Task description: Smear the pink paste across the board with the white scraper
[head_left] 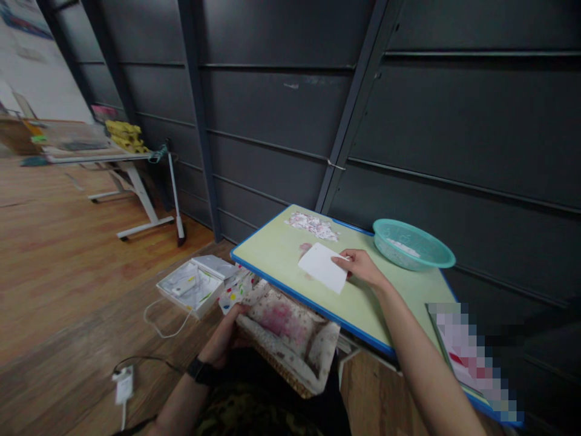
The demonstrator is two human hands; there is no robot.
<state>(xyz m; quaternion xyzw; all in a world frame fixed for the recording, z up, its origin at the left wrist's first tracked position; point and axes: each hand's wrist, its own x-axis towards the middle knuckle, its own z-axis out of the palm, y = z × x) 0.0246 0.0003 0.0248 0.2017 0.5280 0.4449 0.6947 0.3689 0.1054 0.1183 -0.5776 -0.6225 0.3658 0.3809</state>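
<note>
My right hand (359,267) pinches a blank white card (323,267) by its right edge, holding it just above the pale green table (272,245) with the blue rim. My left hand (227,336) is down below the table's front edge, its fingers closed on a white wrapper with coloured dots (235,290), next to a floral cushion (290,336) on a woven seat. A dark watch sits on that wrist. A heap of small torn paper pieces (313,225) lies at the table's far side.
A teal plastic basket (412,243) stands at the table's right back. A blurred printed sheet (467,354) lies at the near right. An open white box (193,284) and a charger with cable (123,384) are on the wooden floor. Another table (91,154) stands far left.
</note>
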